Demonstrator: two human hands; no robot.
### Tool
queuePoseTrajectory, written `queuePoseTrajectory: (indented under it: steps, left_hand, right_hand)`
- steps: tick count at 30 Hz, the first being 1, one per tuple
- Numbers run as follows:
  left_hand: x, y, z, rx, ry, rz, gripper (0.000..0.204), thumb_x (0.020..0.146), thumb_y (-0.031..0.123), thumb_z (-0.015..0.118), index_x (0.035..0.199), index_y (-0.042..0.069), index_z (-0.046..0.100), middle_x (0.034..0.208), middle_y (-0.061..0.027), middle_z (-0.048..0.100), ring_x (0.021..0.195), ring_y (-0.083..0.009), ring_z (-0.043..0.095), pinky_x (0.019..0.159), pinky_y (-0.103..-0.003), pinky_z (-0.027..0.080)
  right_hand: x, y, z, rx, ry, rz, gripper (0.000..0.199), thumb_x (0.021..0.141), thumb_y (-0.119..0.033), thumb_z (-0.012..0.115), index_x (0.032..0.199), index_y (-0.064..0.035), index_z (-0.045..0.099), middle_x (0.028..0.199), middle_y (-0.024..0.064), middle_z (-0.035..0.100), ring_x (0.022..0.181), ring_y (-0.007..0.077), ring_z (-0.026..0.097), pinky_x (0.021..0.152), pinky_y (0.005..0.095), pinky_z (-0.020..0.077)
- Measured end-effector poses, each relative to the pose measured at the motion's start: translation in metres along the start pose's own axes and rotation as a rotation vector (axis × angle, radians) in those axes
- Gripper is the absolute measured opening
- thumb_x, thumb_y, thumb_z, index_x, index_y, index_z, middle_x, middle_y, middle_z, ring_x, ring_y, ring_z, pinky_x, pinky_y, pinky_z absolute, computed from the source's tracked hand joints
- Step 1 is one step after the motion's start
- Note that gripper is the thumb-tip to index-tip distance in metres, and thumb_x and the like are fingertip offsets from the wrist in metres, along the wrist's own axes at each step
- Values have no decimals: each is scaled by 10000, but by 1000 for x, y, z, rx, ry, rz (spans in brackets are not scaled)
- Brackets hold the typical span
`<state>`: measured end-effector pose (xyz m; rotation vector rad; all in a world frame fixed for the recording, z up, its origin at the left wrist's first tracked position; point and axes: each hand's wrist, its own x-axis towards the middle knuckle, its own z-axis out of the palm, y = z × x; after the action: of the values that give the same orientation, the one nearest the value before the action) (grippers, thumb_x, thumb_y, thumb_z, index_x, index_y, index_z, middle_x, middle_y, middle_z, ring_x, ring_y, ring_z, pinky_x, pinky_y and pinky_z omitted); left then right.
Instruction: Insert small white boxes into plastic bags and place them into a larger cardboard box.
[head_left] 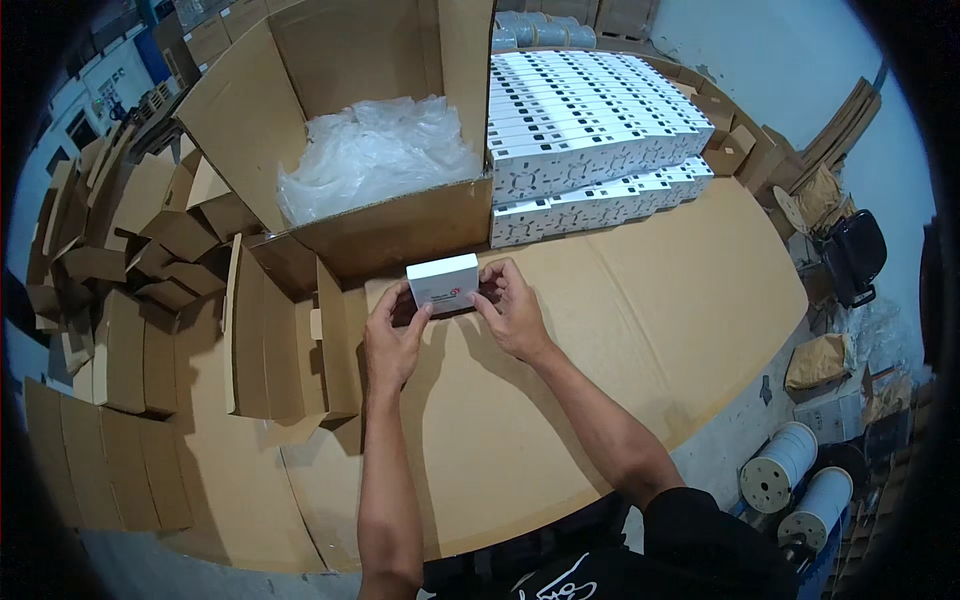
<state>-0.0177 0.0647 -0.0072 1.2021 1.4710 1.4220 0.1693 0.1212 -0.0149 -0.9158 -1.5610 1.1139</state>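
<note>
A small white box with print on its front is held upright between my two hands, above the cardboard-covered table. My left hand grips its left side, thumb on the front face and fingers behind. On the right side, my right hand pinches it the same way, with the thumb near the lower right corner. Just left of my hands stands an open, narrow cardboard box. Behind them is a large open carton with crumpled clear plastic bags inside.
Rows of white printed boxes are stacked in two layers at the back right. Several open cardboard boxes crowd the left side. Cable spools and a black chair stand on the floor to the right.
</note>
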Motion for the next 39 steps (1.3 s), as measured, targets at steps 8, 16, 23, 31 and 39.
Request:
queuePoseTrajectory:
  steps: [8,16,23,31,39]
  left_hand:
    - [-3,13,-1,262,-28,-4,377,894,-1,696,1251,-42,582,1142,-143,706,1071,-195,668,961,-326,508]
    - [-9,21,1,241,-52,-12,510,881,120,758,1327,-8,545,1242,-170,662,1178,-250,628,1033,-374,470]
    - [-20,52,-2,224,313,278,300,1005,160,534,1236,-22,591,1156,-179,652,1101,-289,631,995,-398,480]
    - [141,183,14,404,369,558,182,933,136,675,1023,-21,689,918,-124,727,861,-186,694,827,-325,539]
    - [325,139,-24,1036,262,-83,512,825,392,801,1117,-17,704,1206,-255,683,1184,-403,637,1005,-481,512]
  right_hand:
    - [2,-1,-3,-91,-44,-23,304,888,60,631,1129,3,455,992,185,654,948,276,689,854,380,529]
    - [1,2,-5,-139,-96,-36,458,833,65,611,1235,-9,403,1126,212,646,1114,318,665,937,401,519]
    - [3,7,-8,-106,-96,-25,585,783,114,495,1347,-5,390,1241,223,617,1175,312,645,988,389,513]
    - [1,33,-11,58,98,-6,476,829,142,427,1294,39,423,1192,194,623,1092,264,679,943,358,552]
    - [-2,14,-3,219,132,109,351,866,127,487,1205,37,466,1110,166,620,991,218,709,843,314,602]
